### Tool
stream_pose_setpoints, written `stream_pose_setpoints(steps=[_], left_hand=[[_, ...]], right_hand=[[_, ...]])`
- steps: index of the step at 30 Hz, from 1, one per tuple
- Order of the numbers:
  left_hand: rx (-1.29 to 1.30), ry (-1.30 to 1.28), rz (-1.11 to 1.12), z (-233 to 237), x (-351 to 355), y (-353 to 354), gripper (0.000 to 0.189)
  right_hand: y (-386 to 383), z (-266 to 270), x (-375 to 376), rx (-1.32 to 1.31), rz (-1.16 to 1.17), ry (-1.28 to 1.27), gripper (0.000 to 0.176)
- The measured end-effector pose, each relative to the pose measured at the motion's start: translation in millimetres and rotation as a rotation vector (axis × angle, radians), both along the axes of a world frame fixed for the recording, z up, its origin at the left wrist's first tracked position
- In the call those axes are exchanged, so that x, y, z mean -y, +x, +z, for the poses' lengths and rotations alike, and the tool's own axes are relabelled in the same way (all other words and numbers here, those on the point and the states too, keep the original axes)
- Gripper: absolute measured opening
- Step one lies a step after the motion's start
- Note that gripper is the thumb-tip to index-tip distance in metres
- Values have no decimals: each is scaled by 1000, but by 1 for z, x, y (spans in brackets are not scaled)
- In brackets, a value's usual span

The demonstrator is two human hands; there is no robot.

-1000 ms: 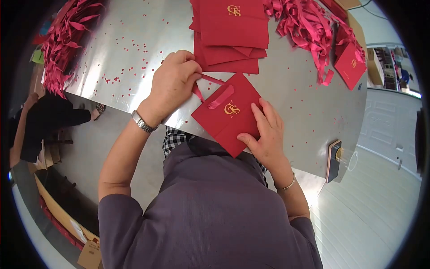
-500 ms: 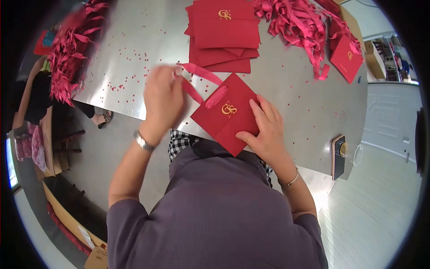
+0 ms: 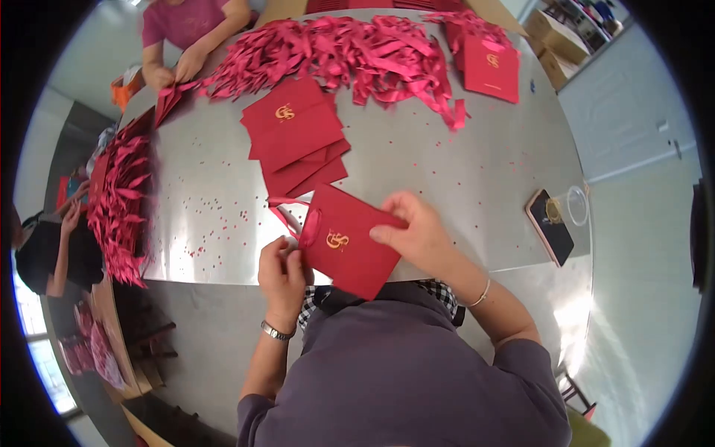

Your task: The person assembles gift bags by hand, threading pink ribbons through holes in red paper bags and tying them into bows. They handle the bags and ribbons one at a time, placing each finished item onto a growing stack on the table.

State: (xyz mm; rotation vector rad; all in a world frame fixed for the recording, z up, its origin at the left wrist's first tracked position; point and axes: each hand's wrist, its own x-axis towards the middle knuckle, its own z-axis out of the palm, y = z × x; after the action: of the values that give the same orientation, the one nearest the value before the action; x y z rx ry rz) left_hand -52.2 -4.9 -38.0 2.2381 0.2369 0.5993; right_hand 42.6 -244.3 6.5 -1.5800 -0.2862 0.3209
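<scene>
A red paper gift bag [image 3: 357, 249] with gold lettering lies tilted at the table's near edge. Its pink ribbon handle [image 3: 286, 216] loops out on the left side. My right hand [image 3: 417, 235] grips the bag's right edge, thumb on the front face and fingers around the side. Beside the bag's left edge is my left hand [image 3: 281, 279], fingers loosely curled and apart from the thumb, with nothing visible in them. Just beyond the bag, a fanned stack of flat red bags [image 3: 294, 127] rests on the metal table [image 3: 477, 231].
A heap of pink ribbons [image 3: 335, 52] spreads along the far side, near another red bag [image 3: 491, 71]. Ribboned bags [image 3: 119, 201] line the left edge. A phone [image 3: 550, 227] and a clear cup [image 3: 576, 206] sit at right. Co-workers [image 3: 186, 30] work at far left and left.
My left hand has let go of the ribbon handle and dropped toward the bag's lower left edge. The view has shifted, showing more of the table's far side.
</scene>
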Motion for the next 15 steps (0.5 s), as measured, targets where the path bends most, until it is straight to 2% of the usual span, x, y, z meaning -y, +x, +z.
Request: stream_pose_setpoints(steps=[2,3,4,5,6,8,9,10,11,12,13,14,15], left_hand=[[-34,-245,27,-1,-3,-3,26],[-19,-253,44,-2,-2,-2,23],[-21,-257,26,-4,-3,-2,23],[-18,-145,14,-7,-4,-2,21],[-12,-33,4,-9,-5,-2,20],[6,-1,-9,-10,-4,-1,18],[-4,-16,-5,-9,-4,-2,18],[-14,-30,0,-7,-4,-2,18],[-60,-139,36,-1,-2,-3,18],[-55,-138,30,-2,-2,-3,18],[-7,-198,40,-4,-4,-4,18],[52,-253,51,-2,-6,-4,17],[51,-181,57,3,-6,-3,16]], right_hand=[[6,45,7,244,-240,-71,29],[13,50,15,521,-310,-162,27],[22,63,20,851,-325,-328,27],[27,72,25,1179,-329,-499,26],[23,72,22,1254,-301,-649,25],[3,59,7,1181,-185,-856,26],[-5,48,-3,1119,-31,-963,34],[-15,41,-10,905,223,-929,42],[-11,38,-8,669,266,-737,43],[-2,37,-5,436,305,-539,45],[18,50,5,285,105,-436,43],[50,36,16,468,-249,-491,43],[86,24,28,657,-612,-515,44]])
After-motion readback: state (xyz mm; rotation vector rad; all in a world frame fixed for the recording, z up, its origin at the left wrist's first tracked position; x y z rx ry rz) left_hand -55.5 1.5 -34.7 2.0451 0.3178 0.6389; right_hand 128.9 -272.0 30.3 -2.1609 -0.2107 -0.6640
